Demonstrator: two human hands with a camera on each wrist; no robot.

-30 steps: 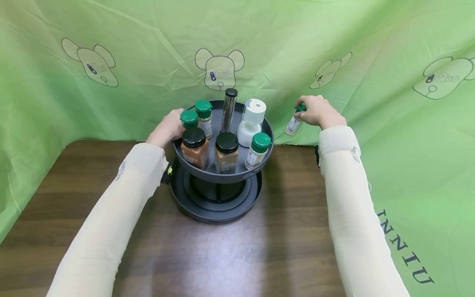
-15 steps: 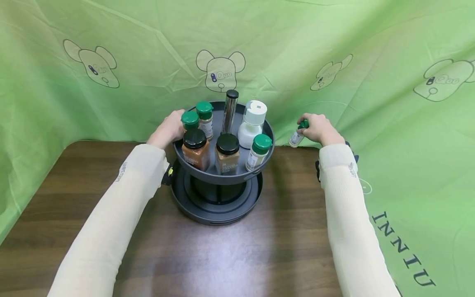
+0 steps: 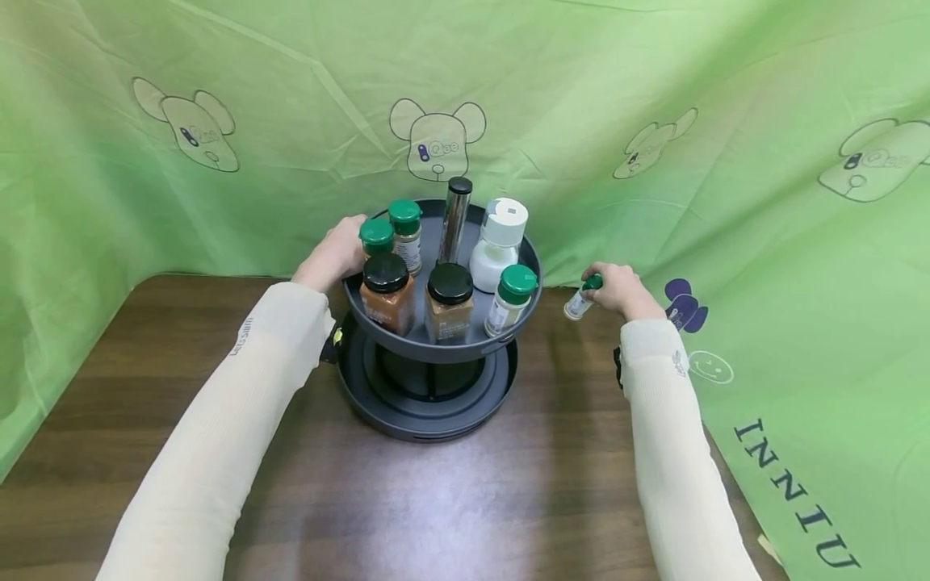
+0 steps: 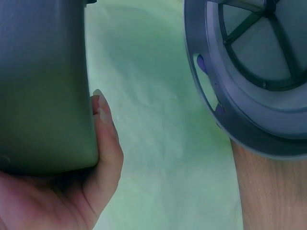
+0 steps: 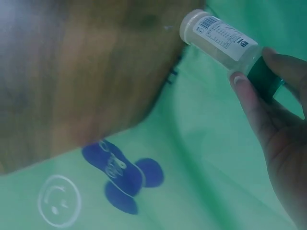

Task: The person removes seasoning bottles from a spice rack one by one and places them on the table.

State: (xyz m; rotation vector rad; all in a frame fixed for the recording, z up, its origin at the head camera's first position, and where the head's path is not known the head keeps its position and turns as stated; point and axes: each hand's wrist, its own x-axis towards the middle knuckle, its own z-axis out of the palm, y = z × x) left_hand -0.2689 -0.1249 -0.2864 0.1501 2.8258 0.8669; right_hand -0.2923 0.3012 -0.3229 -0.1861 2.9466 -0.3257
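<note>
My left hand [image 3: 333,257] grips the left edge of the upper tray [image 3: 436,352] of a dark grey two-tier turntable rack. In the left wrist view its fingers lie against the smooth tray wall [image 4: 43,96], partly hidden behind it. At the right, my right hand [image 3: 619,289] pinches a small spice bottle [image 3: 578,305] by its green cap. The bottle tilts, its clear base towards the lower left, above the table near its back edge. In the right wrist view a white barcode label [image 5: 225,38] shows on the bottle.
The upper tray bears several jars: black-capped ones [image 3: 387,294], green-capped ones [image 3: 508,305] and a white bottle [image 3: 494,254] beside the chrome post [image 3: 454,222]. Below is the lower tray [image 3: 429,428]. A green cloth [image 3: 305,121] hangs behind the wooden table [image 3: 429,516].
My right hand has come down towards the table with the spice bottle. My left hand stays at the upper tray's edge, and the rack looks unmoved.
</note>
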